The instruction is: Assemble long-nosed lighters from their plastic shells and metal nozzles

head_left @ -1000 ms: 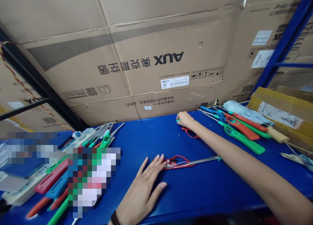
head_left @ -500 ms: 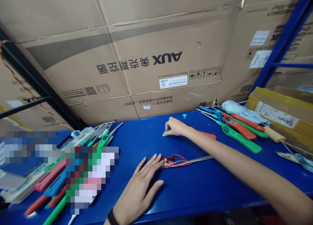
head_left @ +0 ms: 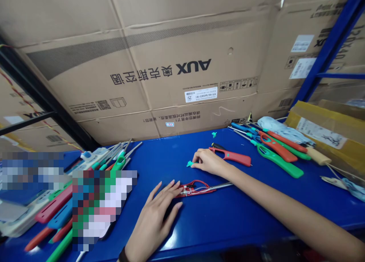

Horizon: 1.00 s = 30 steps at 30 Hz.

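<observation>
My left hand [head_left: 155, 216] lies flat on the blue table [head_left: 216, 224], fingers spread, its fingertips touching the red wired inner part [head_left: 196, 186] of a long-nosed lighter with a metal tube pointing right. My right hand [head_left: 205, 161] rests on the table a little farther back, fingers pinched on a small green plastic piece [head_left: 189, 163]. Just behind that hand lies a red lighter shell [head_left: 232, 156]. Another small green piece [head_left: 213, 134] sits near the cardboard wall.
Green, red and blue long lighters [head_left: 273, 151] lie at the right beside a yellow-taped cardboard box [head_left: 327, 132]. A heap of lighter shells and metal tubes [head_left: 85, 178] fills the left. Large AUX cardboard boxes [head_left: 171, 72] wall the back. A blue rack post [head_left: 327, 49] stands at right.
My right hand has drawn back from the far table edge toward me with a small green piece, uncovering the red lighter shell. My left hand has stayed on the wired part.
</observation>
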### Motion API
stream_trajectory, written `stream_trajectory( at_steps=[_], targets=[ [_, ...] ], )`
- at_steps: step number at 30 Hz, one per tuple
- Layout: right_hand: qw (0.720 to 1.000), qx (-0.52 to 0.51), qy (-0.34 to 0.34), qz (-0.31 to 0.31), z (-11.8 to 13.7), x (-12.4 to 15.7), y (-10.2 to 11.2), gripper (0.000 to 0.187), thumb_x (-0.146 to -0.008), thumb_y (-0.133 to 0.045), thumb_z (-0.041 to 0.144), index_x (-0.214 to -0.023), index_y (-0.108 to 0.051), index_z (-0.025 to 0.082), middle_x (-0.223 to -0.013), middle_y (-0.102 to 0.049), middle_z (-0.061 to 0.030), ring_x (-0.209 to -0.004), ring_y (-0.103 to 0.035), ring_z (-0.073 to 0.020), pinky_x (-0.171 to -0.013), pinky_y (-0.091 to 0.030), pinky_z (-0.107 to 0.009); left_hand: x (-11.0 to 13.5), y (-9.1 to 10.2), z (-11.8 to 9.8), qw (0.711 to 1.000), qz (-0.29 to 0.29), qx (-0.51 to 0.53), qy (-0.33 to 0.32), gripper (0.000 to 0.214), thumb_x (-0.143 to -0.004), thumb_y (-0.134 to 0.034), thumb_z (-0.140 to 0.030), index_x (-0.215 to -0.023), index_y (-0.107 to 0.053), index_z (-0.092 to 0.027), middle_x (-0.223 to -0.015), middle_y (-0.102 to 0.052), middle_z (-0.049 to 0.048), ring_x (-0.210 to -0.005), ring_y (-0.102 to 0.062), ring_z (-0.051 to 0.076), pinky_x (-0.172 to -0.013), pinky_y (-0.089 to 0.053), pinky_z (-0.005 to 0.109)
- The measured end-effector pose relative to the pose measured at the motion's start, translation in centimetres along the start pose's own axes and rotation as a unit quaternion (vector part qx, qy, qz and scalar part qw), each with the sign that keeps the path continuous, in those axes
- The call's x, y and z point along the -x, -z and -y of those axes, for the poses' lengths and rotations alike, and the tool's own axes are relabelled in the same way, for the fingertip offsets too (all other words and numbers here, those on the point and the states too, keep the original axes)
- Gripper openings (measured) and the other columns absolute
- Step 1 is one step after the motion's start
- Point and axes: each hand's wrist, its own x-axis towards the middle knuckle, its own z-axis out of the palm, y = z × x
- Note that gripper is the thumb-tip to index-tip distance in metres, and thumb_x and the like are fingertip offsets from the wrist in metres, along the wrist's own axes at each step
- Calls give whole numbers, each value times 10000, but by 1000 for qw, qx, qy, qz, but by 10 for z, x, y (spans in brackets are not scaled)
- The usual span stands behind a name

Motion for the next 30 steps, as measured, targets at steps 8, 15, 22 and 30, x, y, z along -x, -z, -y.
stream_trajectory(
  at_steps=[8,15,22,30],
  targets=[
    [990,-119,69,16,19,42,7,98,-832,-627,213,-823,-714,167,-758,-711,-31,-649,-649,-136,-589,-461,-217,2,-5,4,997,-74,-13,-9,228,-934,-477,-246,-1133,-588,-249,-1146,-684,46,-1103,-620,214,-1004,-450,445],
    [989,-87,98,62,24,58,2,103,-830,-616,169,-851,-715,191,-811,-679,-23,-671,-621,-119,-598,-445,-208,3,-5,3,995,-98,-9,12,187,-915,-528,-264,-1092,-588,-255,-1096,-700,19,-1050,-646,203,-981,-468,445],
    [993,-58,83,61,30,61,3,88,-831,-614,187,-835,-702,191,-815,-664,-19,-697,-610,-129,-631,-440,-226,4,-8,4,996,-93,1,-9,221,-928,-503,-234,-1140,-564,-250,-1152,-663,34,-1070,-622,190,-995,-468,417],
    [993,-25,98,67,32,64,1,104,-830,-595,153,-805,-692,180,-776,-670,-19,-736,-603,-146,-655,-427,-242,3,-6,-1,999,-22,-2,-29,363,-942,-419,-153,-1261,-535,-283,-1236,-578,64,-1111,-569,204,-935,-507,358]
  ],
)
